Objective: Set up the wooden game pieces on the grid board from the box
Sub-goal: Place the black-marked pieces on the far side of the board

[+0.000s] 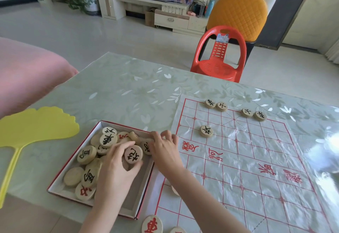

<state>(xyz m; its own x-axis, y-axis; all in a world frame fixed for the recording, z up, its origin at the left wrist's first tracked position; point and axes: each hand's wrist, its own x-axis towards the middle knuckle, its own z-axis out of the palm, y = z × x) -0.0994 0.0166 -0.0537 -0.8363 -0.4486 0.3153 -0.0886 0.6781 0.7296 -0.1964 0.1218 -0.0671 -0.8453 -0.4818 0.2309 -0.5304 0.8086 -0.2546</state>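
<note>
Hands both in the cardboard box (60, 181) of wooden xiangqi discs, just left of the plastic grid board (256, 159). Left hand (117, 168) pinches a black-character disc (133, 154) between thumb and fingers. Right hand (165, 148) curled over discs at the box's right wall; grip cannot be told. Five black-marked discs (206, 131) already on the board's far half.
</note>
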